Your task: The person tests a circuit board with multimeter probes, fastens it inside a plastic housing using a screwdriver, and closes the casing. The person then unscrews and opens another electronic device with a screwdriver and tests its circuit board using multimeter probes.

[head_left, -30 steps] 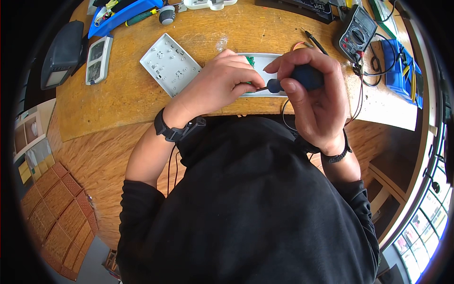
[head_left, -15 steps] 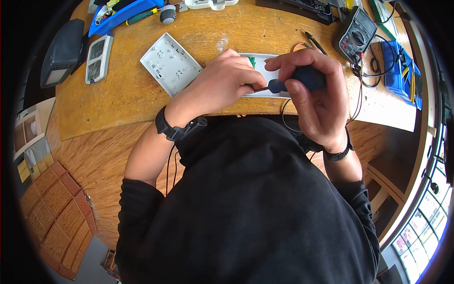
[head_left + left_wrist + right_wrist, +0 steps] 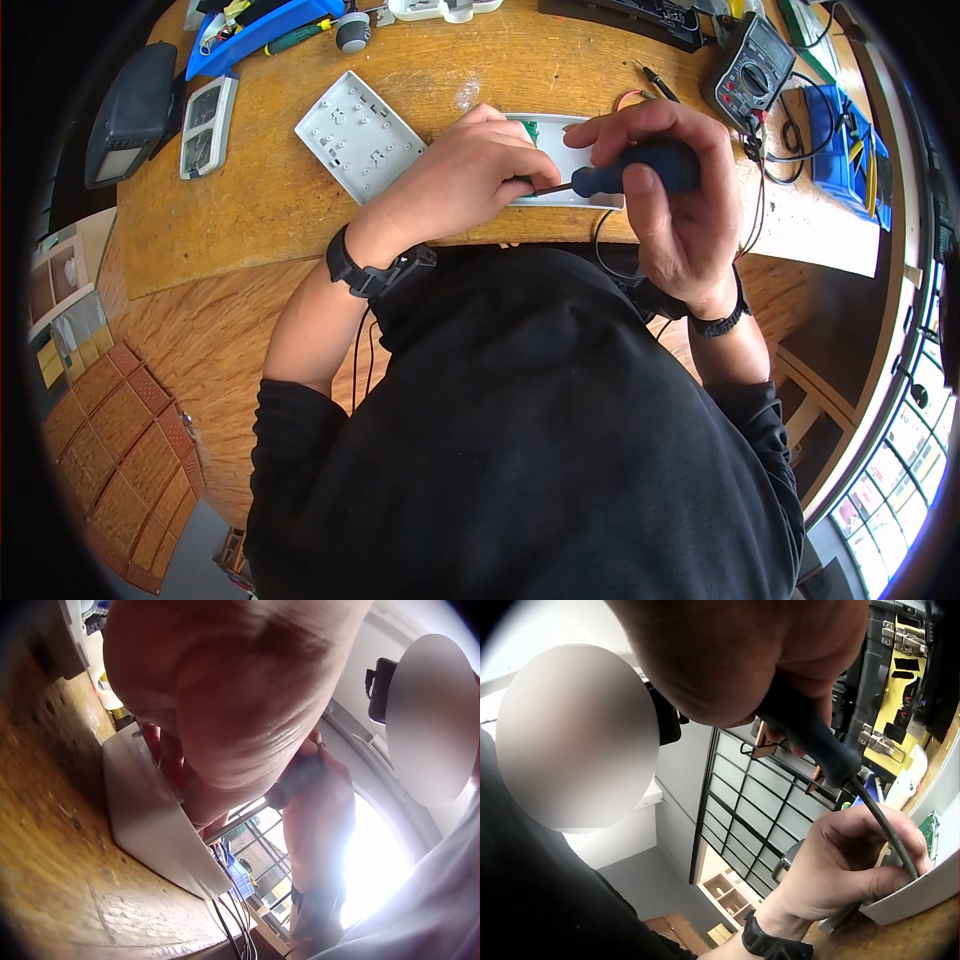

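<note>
My right hand (image 3: 700, 215) grips the dark blue handle of a screwdriver (image 3: 665, 165), fingers and thumb curled around it. The metal shaft slants left and down into a white plastic housing (image 3: 572, 150). At the shaft's lower end, the thumb and forefinger of my left hand (image 3: 475, 170) pinch around the tip, as the right wrist view shows. Those fingertips hide the very tip of the screwdriver (image 3: 881, 821). Inside the housing, beside my left fingers, part of a green circuit board (image 3: 531, 129) shows; my left hand covers the rest.
Left of the housing lies a second white plastic shell (image 3: 355, 135) with small posts inside. A multimeter (image 3: 755, 70) with leads and a blue bin (image 3: 845, 155) stand at the right. Farther left are a white switch-like unit (image 3: 208, 128) and a blue tray (image 3: 255, 35).
My right hand and the screwdriver handle have moved slightly right, and more of the handle's front end shows past the fingers. My left hand stays at the housing, almost unmoved.
</note>
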`<state>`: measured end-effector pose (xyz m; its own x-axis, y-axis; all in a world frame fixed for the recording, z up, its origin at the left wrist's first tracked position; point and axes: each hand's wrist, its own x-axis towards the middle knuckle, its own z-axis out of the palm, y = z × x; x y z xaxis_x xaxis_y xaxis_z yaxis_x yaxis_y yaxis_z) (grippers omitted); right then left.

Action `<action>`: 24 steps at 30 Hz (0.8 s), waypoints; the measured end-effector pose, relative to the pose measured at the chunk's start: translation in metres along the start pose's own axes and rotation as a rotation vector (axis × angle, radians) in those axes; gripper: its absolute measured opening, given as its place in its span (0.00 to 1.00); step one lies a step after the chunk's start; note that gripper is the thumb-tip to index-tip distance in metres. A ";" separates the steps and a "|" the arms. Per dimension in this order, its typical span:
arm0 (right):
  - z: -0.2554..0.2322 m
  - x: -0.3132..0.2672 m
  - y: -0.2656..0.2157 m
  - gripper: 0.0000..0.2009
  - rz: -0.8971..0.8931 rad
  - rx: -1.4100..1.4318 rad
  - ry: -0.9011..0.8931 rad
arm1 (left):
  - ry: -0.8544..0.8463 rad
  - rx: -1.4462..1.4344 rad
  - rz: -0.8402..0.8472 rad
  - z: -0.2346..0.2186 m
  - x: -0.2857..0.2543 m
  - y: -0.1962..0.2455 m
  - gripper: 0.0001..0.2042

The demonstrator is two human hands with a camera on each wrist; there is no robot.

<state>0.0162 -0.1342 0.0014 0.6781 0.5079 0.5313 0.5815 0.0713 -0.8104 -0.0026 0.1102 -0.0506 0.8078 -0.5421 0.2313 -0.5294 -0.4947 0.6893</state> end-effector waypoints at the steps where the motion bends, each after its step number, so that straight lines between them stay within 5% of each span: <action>1: 0.000 0.000 0.000 0.18 -0.001 0.001 0.000 | 0.006 0.002 0.000 0.000 0.000 0.000 0.07; 24: 0.005 -0.001 0.001 0.18 -0.049 0.031 0.019 | -0.121 0.020 -0.075 -0.009 0.006 0.010 0.07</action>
<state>0.0139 -0.1299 -0.0016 0.6577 0.4870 0.5747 0.6002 0.1222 -0.7905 -0.0011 0.1085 -0.0363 0.8088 -0.5805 0.0943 -0.4748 -0.5497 0.6873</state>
